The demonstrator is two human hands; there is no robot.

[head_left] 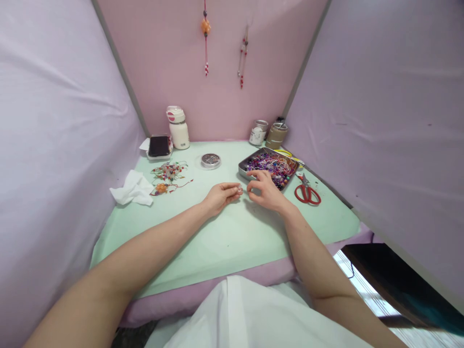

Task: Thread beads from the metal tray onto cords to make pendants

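My left hand [219, 198] is closed in a pinch around a small cluster of clear, pinkish beads [239, 190] above the middle of the table. Just to the right of the beads, my right hand [267, 192] hovers with its fingers curved and apart; I see nothing between them. Behind it stands a metal tray [247, 174] heaped with purple, red and orange beads and tangled thread. My right hand covers part of the tray's near side. Any thread running between the two hands is too fine to make out.
Red-handled scissors [308, 194] lie right of the tray. A round case [210, 161], a white bottle [180, 133], a dark-topped box [159, 147] and two jars [258, 133] stand farther back. At left are beaded strings [168, 170], an orange bead charm [161, 189] and a tissue [133, 188].
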